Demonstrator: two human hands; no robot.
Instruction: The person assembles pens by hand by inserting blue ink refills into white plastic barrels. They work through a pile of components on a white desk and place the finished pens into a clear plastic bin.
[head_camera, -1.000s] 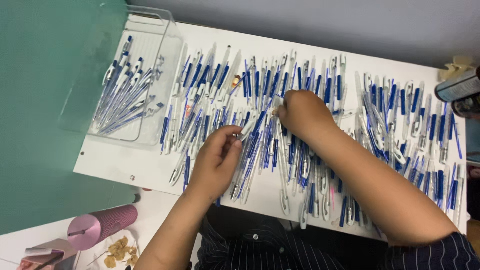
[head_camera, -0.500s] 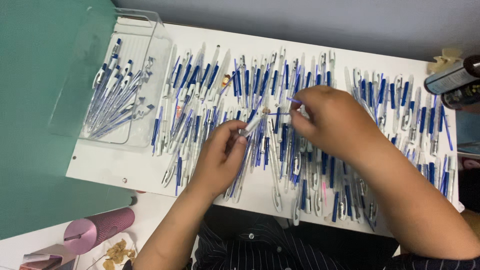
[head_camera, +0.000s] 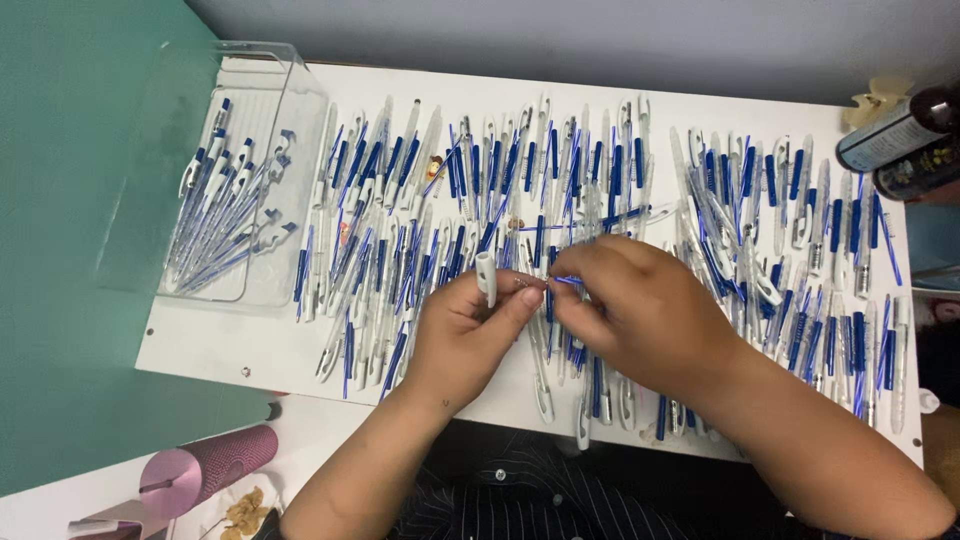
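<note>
My left hand (head_camera: 468, 330) holds a clear pen barrel with a white clip (head_camera: 486, 276) upright between thumb and fingers. My right hand (head_camera: 640, 305) pinches a thin blue ink refill (head_camera: 566, 281) and its tip meets the end of the barrel at my left fingertips. Both hands hover over a white board (head_camera: 250, 345) covered with several rows of blue-and-clear pens (head_camera: 500, 190). More such pens (head_camera: 790, 230) lie to the right of my right hand.
A clear plastic tray (head_camera: 262, 120) at the far left holds several pens (head_camera: 215, 215). A green panel (head_camera: 70, 200) stands on the left. A pink cylinder (head_camera: 205, 465) lies at the lower left, dark bottles (head_camera: 900, 135) at the upper right.
My right hand left the pen pile and came back to the left hand with a blue refill. The left hand lifted the barrel upright. The hands now meet.
</note>
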